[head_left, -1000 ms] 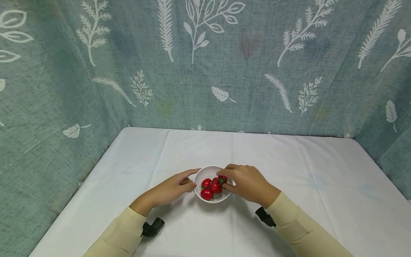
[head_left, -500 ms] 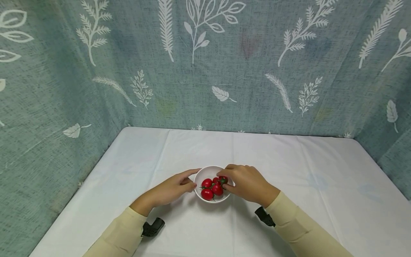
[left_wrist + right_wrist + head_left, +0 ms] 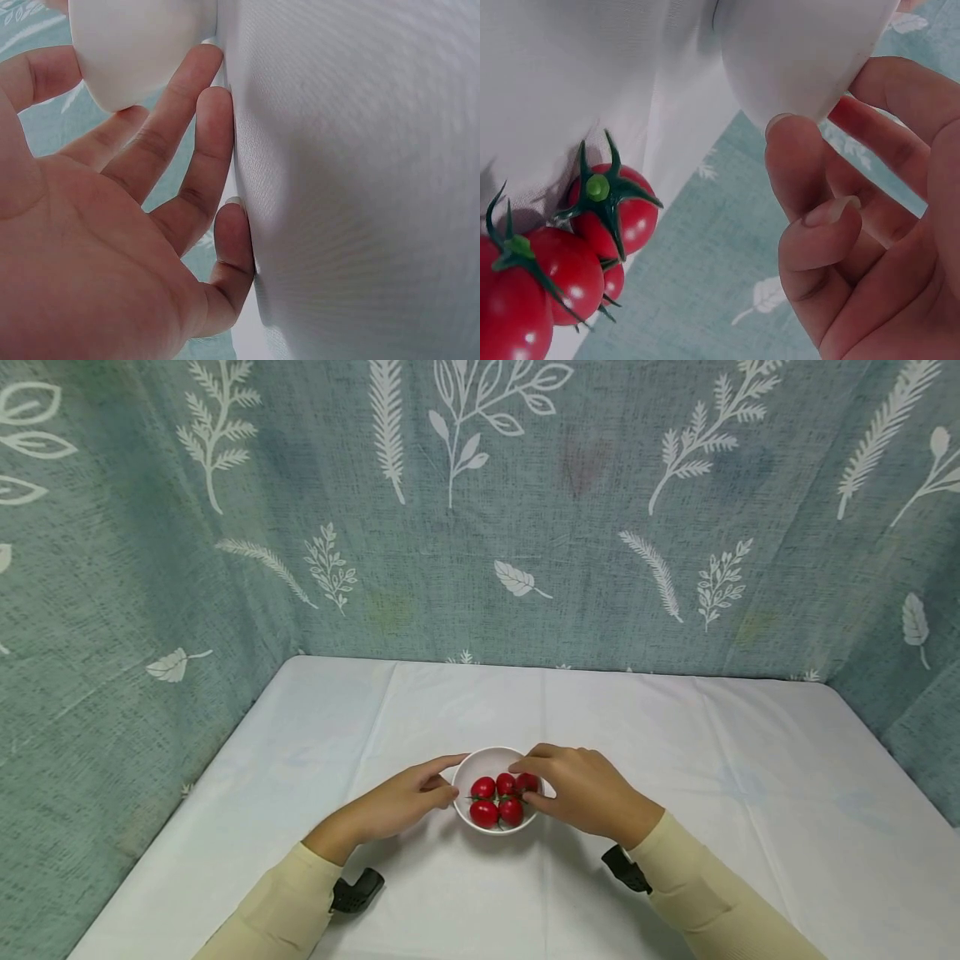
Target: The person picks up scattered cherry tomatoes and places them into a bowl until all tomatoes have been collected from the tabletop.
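A small white bowl point(image 3: 483, 832) sits on the table, and several red cherry tomatoes point(image 3: 483, 813) with green stems lie in it. My left hand point(image 3: 401, 797) rests against the bowl's left side. In the left wrist view its thumb and index finger touch the outside wall, while the other fingers lie loosely along the cloth. From the right my right hand point(image 3: 585, 785) reaches over the rim, its thumb and index finger pinching the rightmost tomato point(image 3: 527, 782). In the right wrist view, fingers cross the bowl's edge and hide its inside.
More tomatoes point(image 3: 619, 206) lie on the cloth near the right hand in the right wrist view; that hand and arm hide them from the head view. A white cloth point(image 3: 420, 710) covers the table. A blue-green leaf-patterned curtain point(image 3: 480, 560) stands behind and along both sides.
The right hand has shifted slightly right with its tomato, and the front-right tomato has moved right. The tomatoes now lie more spread out. The left hand and bowl have stayed put.
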Available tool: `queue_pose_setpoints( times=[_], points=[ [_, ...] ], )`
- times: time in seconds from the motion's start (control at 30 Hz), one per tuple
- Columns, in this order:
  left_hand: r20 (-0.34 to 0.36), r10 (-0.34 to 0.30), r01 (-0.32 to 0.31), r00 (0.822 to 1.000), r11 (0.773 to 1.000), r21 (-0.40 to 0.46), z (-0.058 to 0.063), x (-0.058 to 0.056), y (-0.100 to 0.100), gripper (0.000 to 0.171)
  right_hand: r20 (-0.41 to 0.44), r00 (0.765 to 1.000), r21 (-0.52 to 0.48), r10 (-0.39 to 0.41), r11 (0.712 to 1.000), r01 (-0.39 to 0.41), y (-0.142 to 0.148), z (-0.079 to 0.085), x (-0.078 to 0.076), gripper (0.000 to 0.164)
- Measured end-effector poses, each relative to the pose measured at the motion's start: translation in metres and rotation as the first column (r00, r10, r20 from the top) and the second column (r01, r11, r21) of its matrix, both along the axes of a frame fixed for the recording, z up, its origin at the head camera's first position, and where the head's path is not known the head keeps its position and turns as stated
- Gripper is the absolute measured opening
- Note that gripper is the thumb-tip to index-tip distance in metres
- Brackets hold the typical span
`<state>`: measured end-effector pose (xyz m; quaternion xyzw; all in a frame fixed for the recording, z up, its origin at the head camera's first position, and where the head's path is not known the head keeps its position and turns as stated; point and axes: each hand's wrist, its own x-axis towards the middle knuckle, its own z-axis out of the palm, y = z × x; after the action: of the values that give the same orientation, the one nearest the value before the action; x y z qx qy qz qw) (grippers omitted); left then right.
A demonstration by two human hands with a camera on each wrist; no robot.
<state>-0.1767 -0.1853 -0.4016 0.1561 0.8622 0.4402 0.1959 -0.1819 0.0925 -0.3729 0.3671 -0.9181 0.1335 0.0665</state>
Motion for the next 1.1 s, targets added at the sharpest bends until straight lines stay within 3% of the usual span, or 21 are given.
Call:
queue_pose_setpoints(
  times=[0.4,0.83,1.1],
  points=[
    [-0.013,-0.001,0.0,1.0,1.0,-0.021,-0.002,-0.001,-0.001,0.054,-0.074,0.997,-0.06,-0.024,0.998,0.019,0.02,0.001,0.009,0.029],
    [-0.01,-0.009,0.008,1.0,1.0,-0.022,-0.001,0.0,0.0,0.055,-0.027,0.992,-0.041,-0.125,0.991,0.124,0.038,-0.011,0.006,0.03],
    [-0.021,-0.009,0.008,1.0,1.0,-0.029,-0.002,-0.001,0.0,0.054,0.02,0.989,-0.03,-0.145,0.989,0.146,0.045,-0.015,0.002,0.027]
  ],
)
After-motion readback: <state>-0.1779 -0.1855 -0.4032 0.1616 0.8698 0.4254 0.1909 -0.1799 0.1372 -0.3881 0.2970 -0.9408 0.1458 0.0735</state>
